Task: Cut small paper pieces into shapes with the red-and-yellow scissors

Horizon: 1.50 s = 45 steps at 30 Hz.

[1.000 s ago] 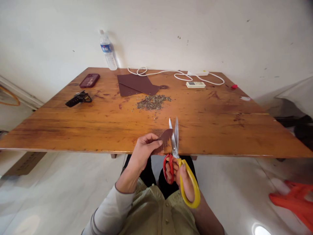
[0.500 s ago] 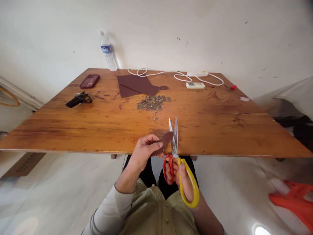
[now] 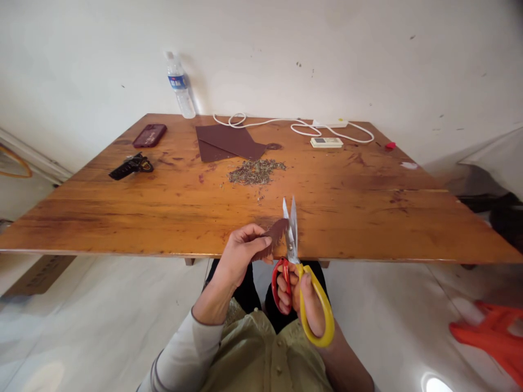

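My left hand pinches a small brown paper piece with a notched lower edge, held just above the near edge of the wooden table. My right hand grips scissors with one red and one yellow handle. Their blades point away from me, slightly apart, right against the paper's right edge. A pile of small cut scraps lies on the table beyond the blades.
Brown paper sheets lie at the back middle, with a water bottle behind them. A dark red phone and a black tool are at the left. A white cable and small white device sit at the back right. An orange object is on the floor.
The scissor blades have closed a little and the paper piece has dropped slightly toward the table edge. Both hands stay in nearly the same place.
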{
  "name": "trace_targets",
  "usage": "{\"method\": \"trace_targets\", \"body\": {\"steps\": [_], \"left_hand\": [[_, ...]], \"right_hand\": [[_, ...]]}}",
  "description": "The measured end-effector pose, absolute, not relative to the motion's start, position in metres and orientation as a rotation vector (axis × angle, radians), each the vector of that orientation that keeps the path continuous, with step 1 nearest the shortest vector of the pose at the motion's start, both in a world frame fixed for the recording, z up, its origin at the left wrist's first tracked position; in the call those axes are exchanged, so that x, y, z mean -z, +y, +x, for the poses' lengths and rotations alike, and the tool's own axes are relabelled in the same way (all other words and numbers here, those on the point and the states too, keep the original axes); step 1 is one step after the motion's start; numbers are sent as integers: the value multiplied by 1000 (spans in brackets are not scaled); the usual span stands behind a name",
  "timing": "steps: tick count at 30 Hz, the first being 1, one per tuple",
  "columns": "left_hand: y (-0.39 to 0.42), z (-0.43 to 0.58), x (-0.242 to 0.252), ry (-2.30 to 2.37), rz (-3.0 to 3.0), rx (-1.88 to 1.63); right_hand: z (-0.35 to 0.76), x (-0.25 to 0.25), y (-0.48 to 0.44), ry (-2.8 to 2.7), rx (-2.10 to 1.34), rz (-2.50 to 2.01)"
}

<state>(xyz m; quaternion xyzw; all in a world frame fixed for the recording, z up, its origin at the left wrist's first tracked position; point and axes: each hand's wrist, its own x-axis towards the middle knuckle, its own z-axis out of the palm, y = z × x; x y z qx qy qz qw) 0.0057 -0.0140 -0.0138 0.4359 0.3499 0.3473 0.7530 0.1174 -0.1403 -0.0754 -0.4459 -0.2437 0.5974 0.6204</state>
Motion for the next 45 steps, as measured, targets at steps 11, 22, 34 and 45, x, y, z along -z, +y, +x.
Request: {"method": "trace_targets", "body": {"steps": [11, 22, 34, 45], "left_hand": [[-13, 5, 15, 774, 959, -780], [-13, 5, 15, 764, 957, -801], [-13, 6, 10, 770, 904, -816], [-12, 7, 10, 802, 895, -815]], "right_hand": [[122, 90, -143, -608, -1304, -1119], [120, 85, -142, -527, -1405, -977], [125, 73, -143, -402, -1539, -978], [126, 76, -142, -414, -1503, -1063]]}}
